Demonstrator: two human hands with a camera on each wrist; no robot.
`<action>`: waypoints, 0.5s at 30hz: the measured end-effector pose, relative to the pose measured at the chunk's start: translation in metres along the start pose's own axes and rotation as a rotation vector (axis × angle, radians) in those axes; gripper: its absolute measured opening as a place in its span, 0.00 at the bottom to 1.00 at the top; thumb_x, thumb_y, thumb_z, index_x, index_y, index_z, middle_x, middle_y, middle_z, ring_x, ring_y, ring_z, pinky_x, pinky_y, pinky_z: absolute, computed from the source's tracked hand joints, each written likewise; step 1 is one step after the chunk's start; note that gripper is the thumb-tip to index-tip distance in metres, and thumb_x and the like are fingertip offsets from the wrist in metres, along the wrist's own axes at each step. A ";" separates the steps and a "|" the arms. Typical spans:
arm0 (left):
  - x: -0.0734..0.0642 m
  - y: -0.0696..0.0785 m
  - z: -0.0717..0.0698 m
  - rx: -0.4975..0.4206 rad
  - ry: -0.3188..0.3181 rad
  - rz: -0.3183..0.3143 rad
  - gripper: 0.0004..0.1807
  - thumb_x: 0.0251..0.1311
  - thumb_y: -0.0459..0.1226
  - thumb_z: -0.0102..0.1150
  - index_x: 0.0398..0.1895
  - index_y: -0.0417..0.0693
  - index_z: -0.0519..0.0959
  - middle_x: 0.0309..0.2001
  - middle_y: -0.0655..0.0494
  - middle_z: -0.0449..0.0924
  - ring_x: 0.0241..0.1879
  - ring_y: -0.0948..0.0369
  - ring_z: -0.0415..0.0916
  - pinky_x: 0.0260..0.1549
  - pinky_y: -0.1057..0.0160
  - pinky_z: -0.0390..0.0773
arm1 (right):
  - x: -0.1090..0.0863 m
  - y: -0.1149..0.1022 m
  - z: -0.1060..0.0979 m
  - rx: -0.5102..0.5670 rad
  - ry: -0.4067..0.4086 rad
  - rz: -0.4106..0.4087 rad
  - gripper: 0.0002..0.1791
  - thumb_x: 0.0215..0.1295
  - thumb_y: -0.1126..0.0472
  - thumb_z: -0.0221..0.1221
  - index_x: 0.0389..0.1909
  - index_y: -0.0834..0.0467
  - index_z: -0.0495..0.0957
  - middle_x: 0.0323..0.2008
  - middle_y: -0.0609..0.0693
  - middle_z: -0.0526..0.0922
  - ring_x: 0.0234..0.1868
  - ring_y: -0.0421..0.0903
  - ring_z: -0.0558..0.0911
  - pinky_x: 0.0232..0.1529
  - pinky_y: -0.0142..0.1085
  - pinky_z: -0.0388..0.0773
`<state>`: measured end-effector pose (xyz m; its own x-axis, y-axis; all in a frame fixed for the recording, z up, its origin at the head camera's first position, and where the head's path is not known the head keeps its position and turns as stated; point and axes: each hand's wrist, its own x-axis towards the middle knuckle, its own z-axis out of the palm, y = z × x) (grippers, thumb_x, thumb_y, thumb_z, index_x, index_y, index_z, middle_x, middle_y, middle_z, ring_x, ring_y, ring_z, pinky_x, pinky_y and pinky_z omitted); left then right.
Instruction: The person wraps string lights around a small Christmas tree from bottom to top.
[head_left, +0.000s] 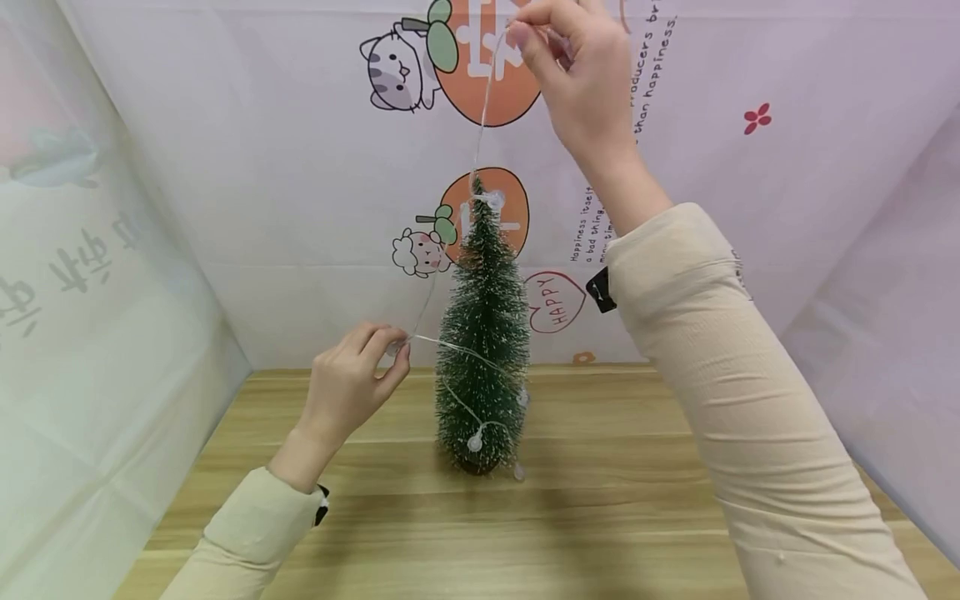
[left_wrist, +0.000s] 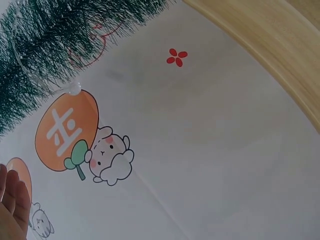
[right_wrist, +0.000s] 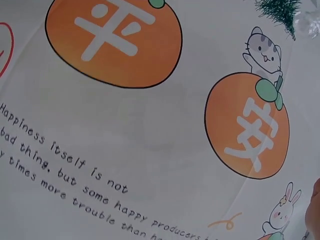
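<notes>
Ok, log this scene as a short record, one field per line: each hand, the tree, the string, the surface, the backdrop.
Left hand: pinches the string left of the tree
Right hand: pinches the string above the treetop, higher than the left hand
Tree: green, white-flecked, upright
String: thin, pale, with clear round beads; strands cross the tree's front
Surface: wood-grain tabletop under the tree
Backdrop: pale sheet printed with orange fruits, cartoon animals and lettering
</notes>
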<state>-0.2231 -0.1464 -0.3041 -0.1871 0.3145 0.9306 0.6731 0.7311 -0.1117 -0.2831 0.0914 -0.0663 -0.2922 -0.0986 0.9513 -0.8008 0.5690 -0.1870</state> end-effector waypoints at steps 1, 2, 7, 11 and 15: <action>0.000 0.000 0.000 0.000 -0.001 -0.002 0.06 0.53 0.33 0.59 0.34 0.42 0.79 0.30 0.51 0.81 0.20 0.57 0.78 0.10 0.65 0.72 | 0.001 0.000 -0.001 -0.018 -0.025 -0.037 0.14 0.71 0.61 0.51 0.42 0.65 0.82 0.31 0.35 0.73 0.27 0.24 0.60 0.32 0.21 0.59; -0.001 0.000 0.000 0.000 -0.003 -0.003 0.06 0.53 0.33 0.59 0.34 0.42 0.79 0.30 0.51 0.81 0.20 0.57 0.78 0.10 0.65 0.72 | 0.001 0.000 -0.002 -0.034 -0.052 -0.058 0.15 0.72 0.62 0.47 0.44 0.65 0.81 0.33 0.38 0.74 0.27 0.23 0.59 0.33 0.22 0.59; -0.002 0.001 0.002 0.007 -0.012 -0.004 0.06 0.53 0.34 0.58 0.34 0.42 0.80 0.30 0.52 0.81 0.21 0.57 0.78 0.10 0.65 0.72 | 0.005 0.000 -0.004 -0.019 -0.108 -0.087 0.17 0.75 0.65 0.42 0.48 0.65 0.80 0.41 0.52 0.78 0.35 0.22 0.62 0.40 0.22 0.63; -0.002 0.001 0.001 0.008 -0.010 -0.002 0.06 0.53 0.34 0.58 0.34 0.42 0.80 0.30 0.52 0.81 0.21 0.58 0.78 0.10 0.66 0.72 | 0.007 -0.002 -0.002 0.042 -0.076 -0.046 0.15 0.73 0.62 0.46 0.48 0.64 0.79 0.36 0.50 0.81 0.35 0.24 0.69 0.37 0.21 0.65; -0.003 0.001 0.001 0.009 -0.010 0.001 0.06 0.53 0.34 0.59 0.33 0.42 0.80 0.30 0.51 0.81 0.20 0.58 0.77 0.09 0.66 0.71 | 0.007 -0.006 0.001 0.069 -0.022 0.049 0.12 0.71 0.60 0.51 0.45 0.62 0.78 0.34 0.48 0.82 0.30 0.27 0.71 0.32 0.21 0.63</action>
<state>-0.2226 -0.1465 -0.3076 -0.1941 0.3210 0.9270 0.6668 0.7363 -0.1154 -0.2810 0.0867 -0.0587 -0.3421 -0.0902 0.9353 -0.8193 0.5161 -0.2499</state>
